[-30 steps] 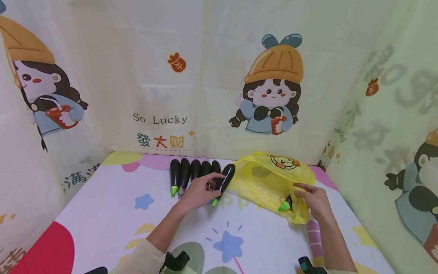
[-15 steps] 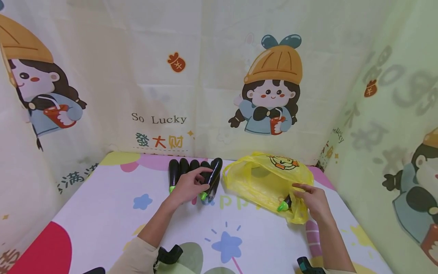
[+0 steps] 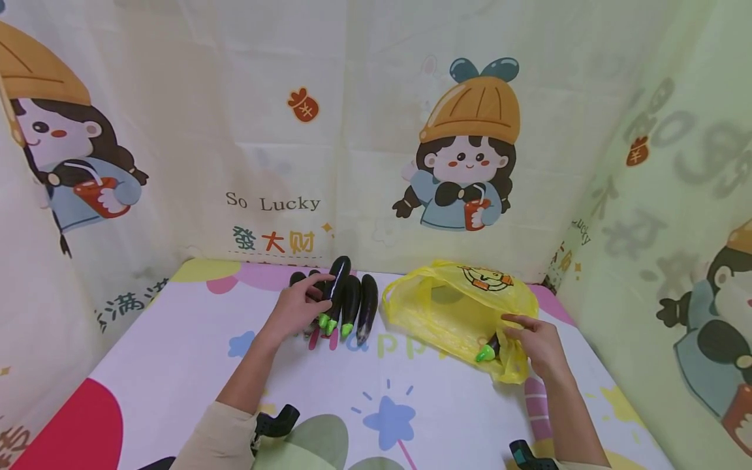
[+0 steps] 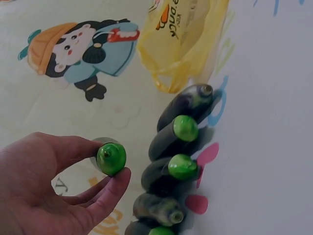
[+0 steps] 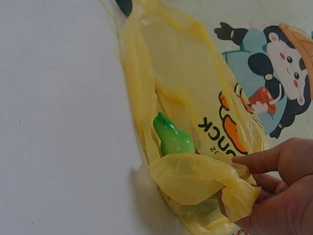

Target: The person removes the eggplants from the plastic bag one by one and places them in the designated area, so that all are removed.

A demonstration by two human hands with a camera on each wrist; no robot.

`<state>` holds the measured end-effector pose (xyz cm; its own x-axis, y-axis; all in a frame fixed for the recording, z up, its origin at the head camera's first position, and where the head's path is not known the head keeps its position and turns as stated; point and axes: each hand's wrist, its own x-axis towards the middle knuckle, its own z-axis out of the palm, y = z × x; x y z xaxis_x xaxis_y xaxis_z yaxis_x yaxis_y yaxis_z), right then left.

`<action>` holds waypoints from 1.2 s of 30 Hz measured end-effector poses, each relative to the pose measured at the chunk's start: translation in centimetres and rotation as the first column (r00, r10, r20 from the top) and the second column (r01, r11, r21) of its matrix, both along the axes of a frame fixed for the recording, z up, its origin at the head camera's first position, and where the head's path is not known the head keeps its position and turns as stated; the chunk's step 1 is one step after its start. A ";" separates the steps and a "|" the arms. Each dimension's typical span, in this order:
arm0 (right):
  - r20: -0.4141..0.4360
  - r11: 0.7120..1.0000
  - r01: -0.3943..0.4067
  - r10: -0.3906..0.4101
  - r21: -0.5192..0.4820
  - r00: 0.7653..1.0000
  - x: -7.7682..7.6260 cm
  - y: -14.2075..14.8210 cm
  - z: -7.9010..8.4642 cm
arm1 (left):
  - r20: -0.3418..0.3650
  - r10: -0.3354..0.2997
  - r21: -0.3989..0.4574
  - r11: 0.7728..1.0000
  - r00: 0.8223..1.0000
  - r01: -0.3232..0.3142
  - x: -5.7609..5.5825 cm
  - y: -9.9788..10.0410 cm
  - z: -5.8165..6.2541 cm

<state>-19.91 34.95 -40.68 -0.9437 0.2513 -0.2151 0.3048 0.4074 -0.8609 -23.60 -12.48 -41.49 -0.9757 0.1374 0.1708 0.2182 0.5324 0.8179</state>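
My left hand [image 3: 294,305] pinches a dark purple eggplant [image 3: 337,277] between thumb and fingers, above a row of eggplants. In the left wrist view its green stem end [image 4: 111,157] points at the camera, apart from the row. Some of the row lies hidden behind hand and held eggplant; a brown-tipped eggplant [image 3: 367,307] is rightmost, beside a green-tipped eggplant [image 3: 350,301]. My right hand [image 3: 542,343] grips the edge of a yellow plastic bag [image 3: 411,300] at its right side. From the bag's mouth peeks another eggplant's green stem end [image 5: 175,139], its body covered by the plastic.
A patterned white cloth [image 3: 458,405] covers the table. Printed curtains [image 3: 364,163] stand close behind the row and the bag, and at both sides. Black wrist devices [image 3: 277,421] sit on my forearms.
My left hand has carried the eggplant leftward from beside the bag, across the row. The right end of the row has come into view. My right hand has stayed at the bag.
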 end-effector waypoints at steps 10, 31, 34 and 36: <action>0.001 1.000 -0.004 0.004 0.001 1.000 -0.1 0.1 -0.1 | 0.000 0.084 -0.087 0.993 0.996 -0.083 -0.7 -2.9 0.1; 0.013 1.000 0.006 -0.006 0.020 1.000 -0.1 -0.1 -0.2 | 0.046 0.214 -0.174 0.963 0.976 -0.203 -1.0 -6.9 -1.3; 0.015 1.000 0.004 -0.005 0.022 1.000 -0.1 -0.1 -0.2 | 0.061 0.217 -0.183 0.962 0.974 -0.203 -0.9 -7.0 -1.6; 0.017 1.000 0.005 -0.006 0.022 1.000 -0.2 -0.1 -0.1 | 0.070 0.218 -0.187 0.961 0.973 -0.202 -1.0 -7.0 -1.8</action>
